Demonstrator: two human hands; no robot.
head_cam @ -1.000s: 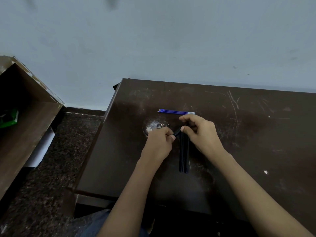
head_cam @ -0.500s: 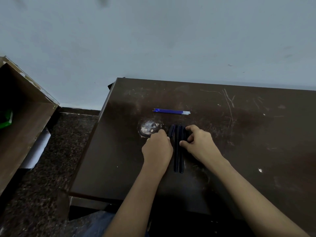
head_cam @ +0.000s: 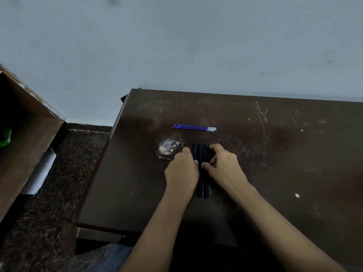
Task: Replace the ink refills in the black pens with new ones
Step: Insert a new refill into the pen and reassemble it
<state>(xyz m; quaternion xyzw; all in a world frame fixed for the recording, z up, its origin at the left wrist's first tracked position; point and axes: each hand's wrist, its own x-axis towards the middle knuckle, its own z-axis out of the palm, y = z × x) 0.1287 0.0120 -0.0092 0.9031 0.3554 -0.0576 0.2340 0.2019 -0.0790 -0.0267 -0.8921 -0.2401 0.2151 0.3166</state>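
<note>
Head view, pens: the black pens lie flat on the desk, side by side. Their length runs away from the person, and they sit squarely between the two hands.
Head view, right hand: the right hand cups the right flank of the row. Its fingers curl round the far end and the thumb lies across the barrels, which reads as squaring the pens up or singling one out.
Head view, left hand: the left hand sits tight against the left flank, knuckles up. Its fingertips are tucked out of sight, so it cannot be told whether it grips a pen or only fences the row.
Head view, reason for the hold: hemming round barrels in from both sides probably keeps them from rolling.
Head view, refills: the blue refills lie in a neat bundle farther back on the desk, well apart from both hands. That likely keeps them out of the working patch but within reach.
Head view, hard to see: dark barrels on dark wood make the pen count uncertain. The hands cover much of the row, so an opened pen would not show.
Head view, cut off: a wooden cabinet runs off the left edge. Something green inside it is cropped too far to name.
</note>
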